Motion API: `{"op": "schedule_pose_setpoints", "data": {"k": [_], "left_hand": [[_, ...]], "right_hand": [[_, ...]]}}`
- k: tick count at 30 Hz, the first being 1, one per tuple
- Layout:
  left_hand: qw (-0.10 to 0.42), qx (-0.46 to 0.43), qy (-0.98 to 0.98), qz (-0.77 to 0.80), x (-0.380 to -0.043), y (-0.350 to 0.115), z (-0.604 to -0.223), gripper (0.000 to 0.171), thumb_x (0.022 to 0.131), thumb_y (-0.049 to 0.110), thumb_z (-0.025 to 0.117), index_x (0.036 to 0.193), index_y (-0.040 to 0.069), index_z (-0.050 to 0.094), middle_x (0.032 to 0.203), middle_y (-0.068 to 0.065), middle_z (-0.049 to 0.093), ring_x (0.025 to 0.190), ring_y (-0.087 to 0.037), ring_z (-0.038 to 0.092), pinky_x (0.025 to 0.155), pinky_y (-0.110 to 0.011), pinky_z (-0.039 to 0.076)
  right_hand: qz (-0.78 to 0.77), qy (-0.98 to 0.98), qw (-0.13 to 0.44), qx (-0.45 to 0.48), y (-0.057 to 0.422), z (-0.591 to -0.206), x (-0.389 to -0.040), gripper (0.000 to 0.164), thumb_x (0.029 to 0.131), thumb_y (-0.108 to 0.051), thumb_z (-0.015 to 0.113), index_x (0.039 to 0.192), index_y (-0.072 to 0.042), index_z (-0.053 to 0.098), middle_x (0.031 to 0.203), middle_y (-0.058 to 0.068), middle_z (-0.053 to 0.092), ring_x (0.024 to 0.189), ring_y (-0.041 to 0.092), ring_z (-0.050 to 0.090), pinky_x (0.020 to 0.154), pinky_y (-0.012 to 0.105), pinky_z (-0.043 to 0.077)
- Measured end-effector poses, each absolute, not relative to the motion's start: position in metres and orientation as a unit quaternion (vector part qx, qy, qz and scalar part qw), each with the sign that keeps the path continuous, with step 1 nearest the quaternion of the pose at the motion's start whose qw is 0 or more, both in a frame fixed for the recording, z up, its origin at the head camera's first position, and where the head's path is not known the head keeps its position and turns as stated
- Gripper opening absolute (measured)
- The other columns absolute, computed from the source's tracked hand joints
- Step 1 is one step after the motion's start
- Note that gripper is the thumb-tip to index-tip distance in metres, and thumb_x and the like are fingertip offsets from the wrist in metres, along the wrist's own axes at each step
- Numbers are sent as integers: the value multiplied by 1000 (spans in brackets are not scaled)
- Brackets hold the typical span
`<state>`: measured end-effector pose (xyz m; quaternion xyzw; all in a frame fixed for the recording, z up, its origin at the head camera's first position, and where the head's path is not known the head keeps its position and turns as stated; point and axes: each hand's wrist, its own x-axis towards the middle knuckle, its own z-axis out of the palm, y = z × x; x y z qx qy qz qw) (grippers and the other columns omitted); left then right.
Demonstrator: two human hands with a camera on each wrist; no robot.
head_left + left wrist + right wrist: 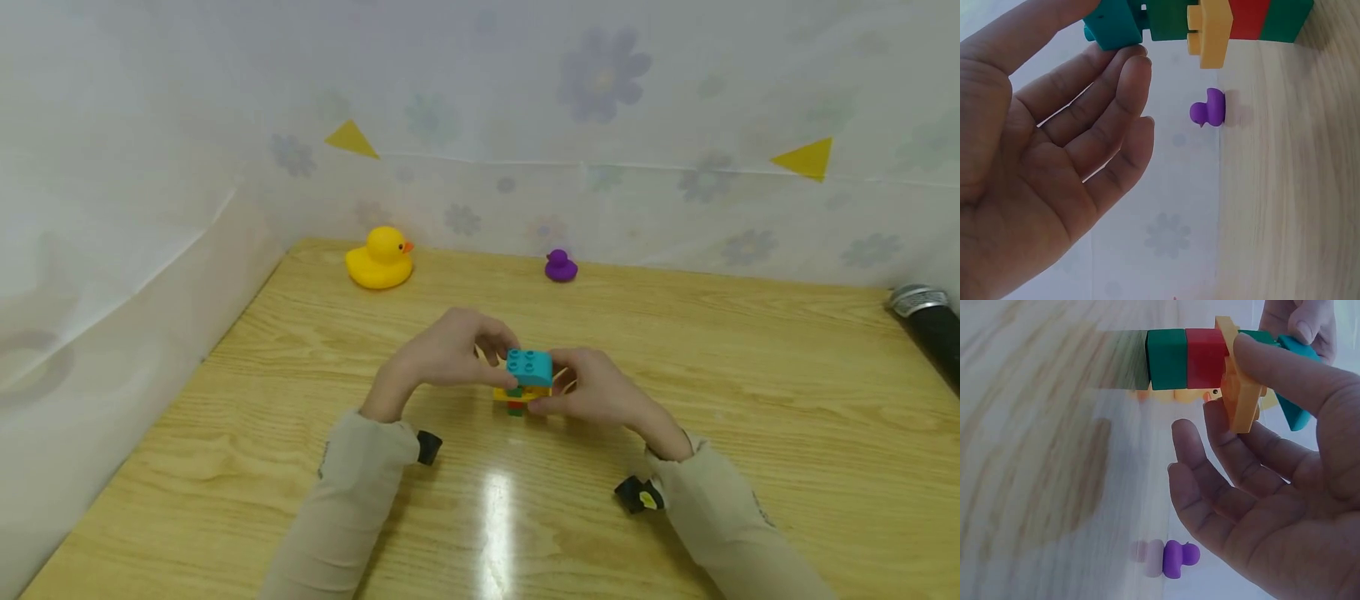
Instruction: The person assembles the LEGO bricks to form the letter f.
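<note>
A small stack of toy building blocks stands upright between my hands in the middle of the table. From the bottom it runs green block, red block, a wider yellow plate, another green block and a teal block with a curved side and studs on top. My left hand pinches the teal block between thumb and fingers. Lower down, my right hand pinches the overhanging end of the yellow plate, thumb on its near side, other fingers loosely spread.
Toward the back of the wooden table sit a yellow rubber duck on the left and a smaller purple duck near the middle. A black microphone lies at the right edge. Behind hangs a flower-patterned white curtain.
</note>
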<state>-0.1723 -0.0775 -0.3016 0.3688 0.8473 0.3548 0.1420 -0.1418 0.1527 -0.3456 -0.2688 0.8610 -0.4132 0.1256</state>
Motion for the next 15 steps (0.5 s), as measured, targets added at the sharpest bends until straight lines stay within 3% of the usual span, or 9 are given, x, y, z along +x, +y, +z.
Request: {"op": "schedule_pose_setpoints", "data": {"k": [15], "left_hand": [[154, 345, 861, 340, -168, -73, -299, 29, 77, 20, 81, 101, 9, 69, 94, 3, 69, 82, -11, 61, 73, -24, 51]], "right_hand": [[-399, 870, 111, -269, 153, -346, -141, 23, 78, -19, 80, 95, -7, 69, 83, -1, 67, 71, 13, 61, 67, 29, 53]]}}
